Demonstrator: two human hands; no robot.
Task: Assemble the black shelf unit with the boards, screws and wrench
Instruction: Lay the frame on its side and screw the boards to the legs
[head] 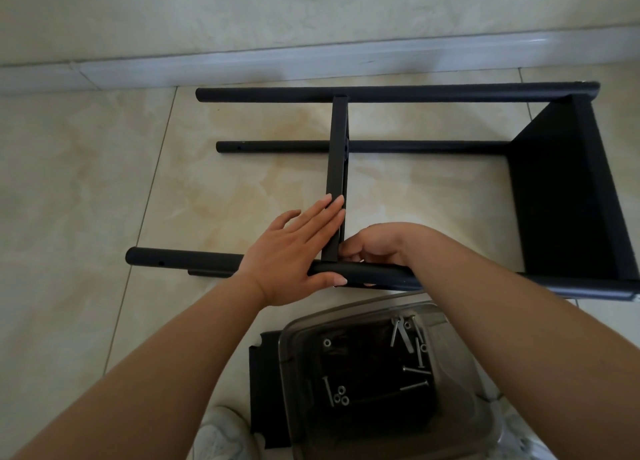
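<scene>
Nearest, a clear plastic tub (460, 421) holding loose screws (414, 386) sits on a spare black board (265, 383) lying on the floor (86, 182). Beyond it, the black shelf unit (561, 196) lies on its side. The left hand (294, 255) lies flat, fingers straight, against an upright board (337, 154) where it meets the closest tube (180, 257). The right hand (377, 246) curls at that same joint; what its fingers pinch is hidden. The far tube (381, 92) runs along the baseboard (311, 61).

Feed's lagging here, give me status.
Left hand flat on middle board. Right hand curled at its joint with near pole, contents hidden. Nothing blocking.
</scene>
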